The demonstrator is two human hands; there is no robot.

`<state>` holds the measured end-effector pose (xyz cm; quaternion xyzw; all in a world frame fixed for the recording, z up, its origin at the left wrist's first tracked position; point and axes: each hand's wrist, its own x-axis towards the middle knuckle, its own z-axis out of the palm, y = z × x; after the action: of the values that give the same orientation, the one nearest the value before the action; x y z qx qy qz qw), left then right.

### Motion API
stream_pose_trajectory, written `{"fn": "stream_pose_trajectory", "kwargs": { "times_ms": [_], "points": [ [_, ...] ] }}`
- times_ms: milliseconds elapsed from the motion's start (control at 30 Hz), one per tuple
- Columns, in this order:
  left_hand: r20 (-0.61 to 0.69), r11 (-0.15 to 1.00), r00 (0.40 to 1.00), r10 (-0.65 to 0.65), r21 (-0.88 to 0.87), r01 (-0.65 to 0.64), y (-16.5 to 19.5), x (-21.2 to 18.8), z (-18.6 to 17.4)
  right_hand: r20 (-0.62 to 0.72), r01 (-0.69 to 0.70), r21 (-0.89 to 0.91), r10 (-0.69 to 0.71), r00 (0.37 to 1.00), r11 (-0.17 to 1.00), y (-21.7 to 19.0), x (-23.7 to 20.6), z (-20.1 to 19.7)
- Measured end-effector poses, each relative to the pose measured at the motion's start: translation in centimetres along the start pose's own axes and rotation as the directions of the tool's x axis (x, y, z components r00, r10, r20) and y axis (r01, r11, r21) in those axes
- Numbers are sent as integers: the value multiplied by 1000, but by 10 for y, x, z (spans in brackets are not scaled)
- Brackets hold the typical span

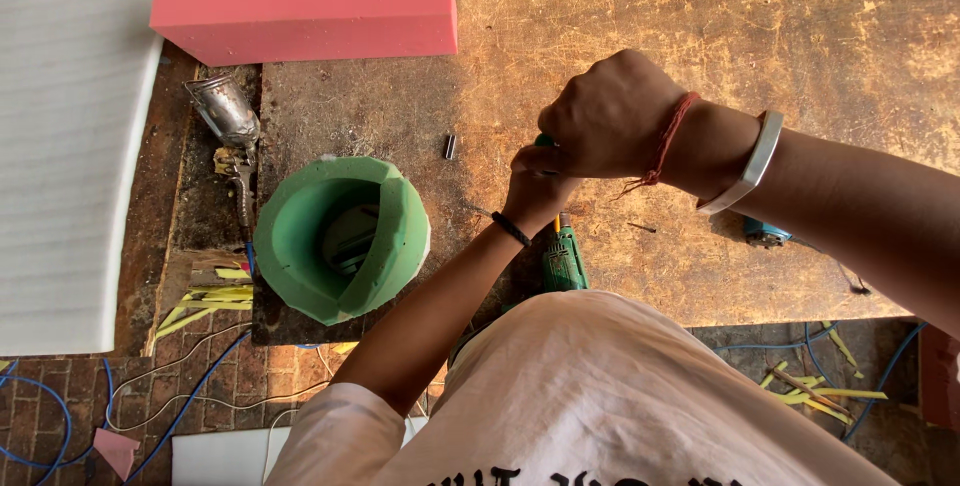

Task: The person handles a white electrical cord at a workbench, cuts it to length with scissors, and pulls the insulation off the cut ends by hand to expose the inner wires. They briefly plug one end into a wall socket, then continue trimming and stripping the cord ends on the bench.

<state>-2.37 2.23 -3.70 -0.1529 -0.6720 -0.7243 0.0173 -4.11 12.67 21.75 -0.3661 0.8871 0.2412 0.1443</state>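
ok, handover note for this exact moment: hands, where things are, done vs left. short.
Right hand: fist closed at the top end of the green drill, which stands upright on the wooden table.
Left hand: just beneath the right hand, fingers closed on the drill's upper part.
Green foam ring: on the table to the left, untouched; a cut shows through its wall.
Pink foam block: at the far edge.
Small metal piece: loose near the hands.
Done: drill gripped. Left: the pictures show no work on the foam yet.

Workshop, scarred workbench (800,36) (spray gun (232,131), drill (564,258))
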Motion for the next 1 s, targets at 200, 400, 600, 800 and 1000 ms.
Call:
{"fn": "stream_pose_trajectory", "kwargs": {
  "times_ms": [200,400,600,800,1000],
  "points": [
    [438,926,888,-137,-261,271,-6,15,-25,-617,529,227,-299,728,818,14,5,25],
    [136,1000,991,11,-8,-10,23,7,-14,-139,99,-50,-105,985,994,11,9,22],
    [114,928,966,233,272,-256,31,-4,-18,-76,44,52,-40,996,998,8,7,22],
    [381,935,924,36,313,-166,36,16,-51,-541,487,403,-228,810,775,22,13,34],
    [245,960,962,124,217,-179,53,16,-48,-94,14,10,-13,995,1000,10,19,9]
  ]
}}
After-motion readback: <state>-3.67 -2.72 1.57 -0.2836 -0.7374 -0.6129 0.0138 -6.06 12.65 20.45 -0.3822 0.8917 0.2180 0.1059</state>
